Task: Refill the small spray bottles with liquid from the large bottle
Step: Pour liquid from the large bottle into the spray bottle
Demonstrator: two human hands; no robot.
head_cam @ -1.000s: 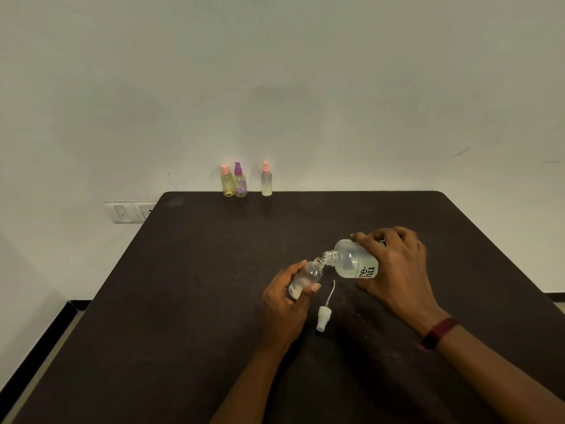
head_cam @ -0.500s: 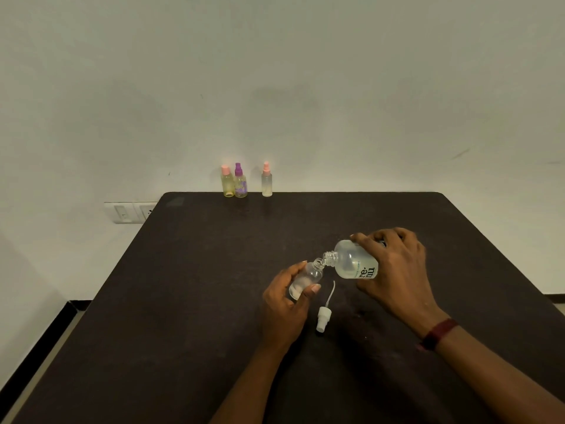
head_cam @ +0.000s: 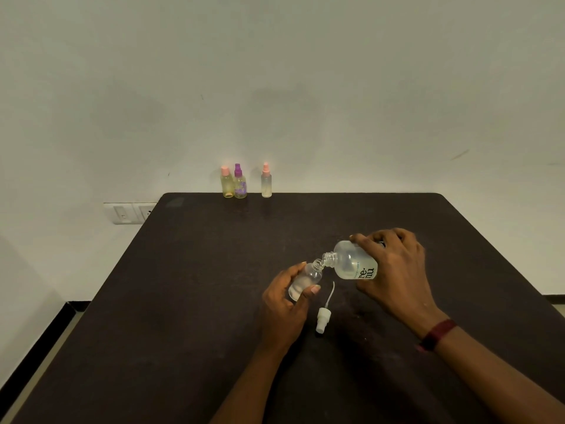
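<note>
The right hand (head_cam: 394, 270) is wrapped round the base end of the large bottle (head_cam: 351, 263), fingers curled over it in a full grip. The bottle is tipped well over to the left, almost lying flat in the air. Its open threaded neck points down and left, right at the mouth of the small spray bottle (head_cam: 305, 280). Black lettering shows on its label next to the palm.

The left hand (head_cam: 284, 307) holds that small clear bottle, fingers behind it and the thumb across its front. It is tilted so its open mouth leans right toward the large bottle's neck; whether the two mouths touch I cannot tell. Some pale liquid lies in its lower part. Both bottles are held over the dark table (head_cam: 183, 301), a little right of its middle.

On the table between the hands, just near of the bottles, lies the white spray head (head_cam: 323, 321), its thin tube curving toward the far side. A dark red band (head_cam: 438, 334) sits on the right wrist.

At the far edge, well apart from the hands, stand three more:
- a yellowish bottle (head_cam: 226, 182) with a pink cap
- just beside it, a purple-capped bottle (head_cam: 240, 182)
- a little further right, a clear pink-capped bottle (head_cam: 266, 181)

A white switch plate (head_cam: 130, 212) is on the wall left of the table
</note>
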